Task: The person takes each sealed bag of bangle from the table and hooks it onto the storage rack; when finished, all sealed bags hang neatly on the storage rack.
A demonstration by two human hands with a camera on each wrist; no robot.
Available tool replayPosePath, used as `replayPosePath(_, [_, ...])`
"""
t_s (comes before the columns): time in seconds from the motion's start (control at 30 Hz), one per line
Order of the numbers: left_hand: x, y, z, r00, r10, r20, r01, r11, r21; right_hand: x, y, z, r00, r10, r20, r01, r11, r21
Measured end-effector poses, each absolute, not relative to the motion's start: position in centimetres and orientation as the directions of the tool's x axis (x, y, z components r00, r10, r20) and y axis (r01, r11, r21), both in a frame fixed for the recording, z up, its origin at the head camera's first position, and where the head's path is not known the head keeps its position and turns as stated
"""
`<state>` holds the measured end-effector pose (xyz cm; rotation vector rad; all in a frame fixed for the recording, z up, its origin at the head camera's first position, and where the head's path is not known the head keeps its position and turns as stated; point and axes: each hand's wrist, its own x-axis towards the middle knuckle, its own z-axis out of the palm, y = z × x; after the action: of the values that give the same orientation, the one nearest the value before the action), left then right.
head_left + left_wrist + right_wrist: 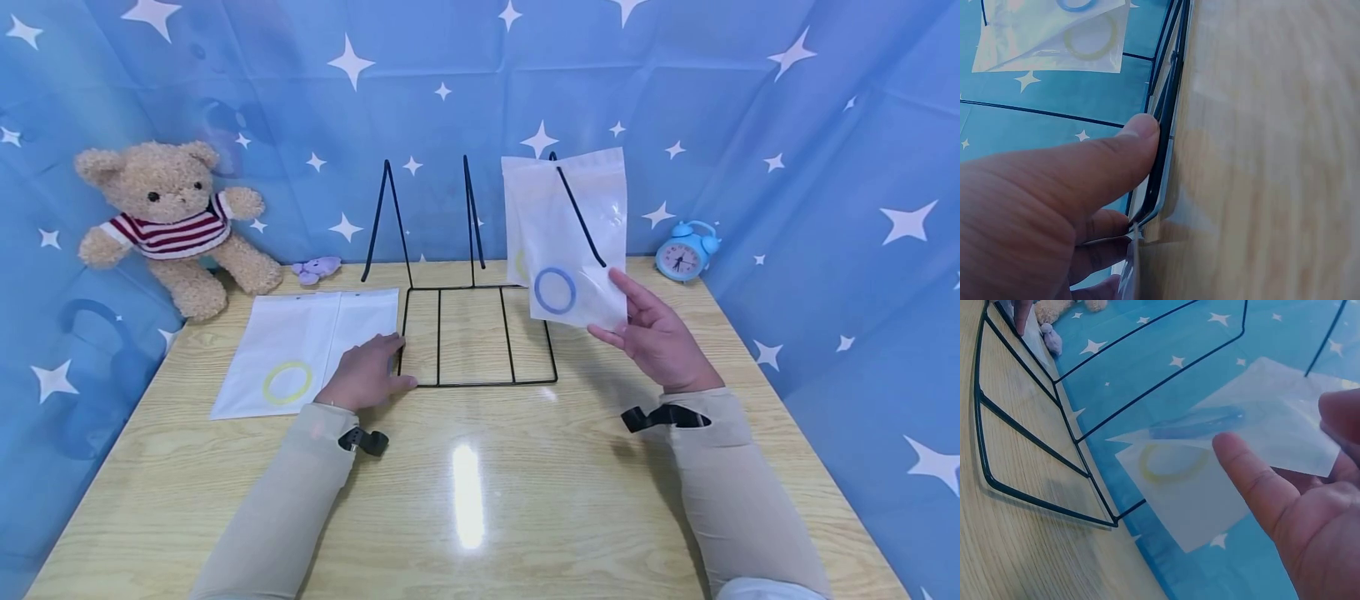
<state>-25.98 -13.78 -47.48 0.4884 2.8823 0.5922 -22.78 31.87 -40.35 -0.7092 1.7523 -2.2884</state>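
A black wire rack (480, 385) with three slanting arms stands on the table. My left hand (366, 372) grips its front left corner, thumb (1141, 128) against the front bar. A white translucent pouch with a blue ring (555, 290) hangs at the right arm, the wire passing in front of it. Behind it, partly hidden, is a pouch with a yellow ring (1179, 515). My right hand (660, 337) holds the blue-ring pouch at its lower right edge between thumb and fingers. Left of the rack lies another yellow-ring pouch (288, 354), overlapping a white pouch (367, 312).
A teddy bear (171, 227) in a striped shirt sits at the back left, with a small purple toy (317, 269) beside it. At the back right stands a light blue alarm clock (684, 252). A blue starry cloth (450, 75) surrounds the table's back and sides.
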Motion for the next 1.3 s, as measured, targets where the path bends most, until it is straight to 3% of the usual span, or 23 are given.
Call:
replayPosePath(0.23, [-25.9,-13.8,-47.5,-0.935,0.342,-0.089,0.279,0.869,0.409,-22.8,31.4,-40.4,-0.872,-0.42,0.253,-0.158,-0.25,-0.955])
replayPosePath(0.63, [-25.8,-13.8,-47.5,-0.937,0.338,-0.092,0.273,0.868,0.414,-23.0,31.0,-40.4,-0.942,-0.3,0.148,-0.132,-0.073,-0.989])
replayPosePath(0.8, [-25.7,-13.8,-47.4,-0.936,0.34,-0.091,0.273,0.865,0.42,-23.0,31.4,-40.5,-0.943,-0.283,0.178,-0.181,-0.016,-0.983])
replayPosePath(1.07, [-25.7,-13.8,-47.4,-0.934,0.344,-0.095,0.276,0.865,0.419,-21.9,30.2,-39.3,-0.982,-0.031,0.189,-0.191,0.155,-0.969])
replayPosePath(1.3, [-26.0,-13.8,-47.5,-0.934,0.344,-0.101,0.275,0.868,0.413,-22.3,29.4,-40.6,-0.976,-0.206,0.076,-0.146,0.35,-0.925])
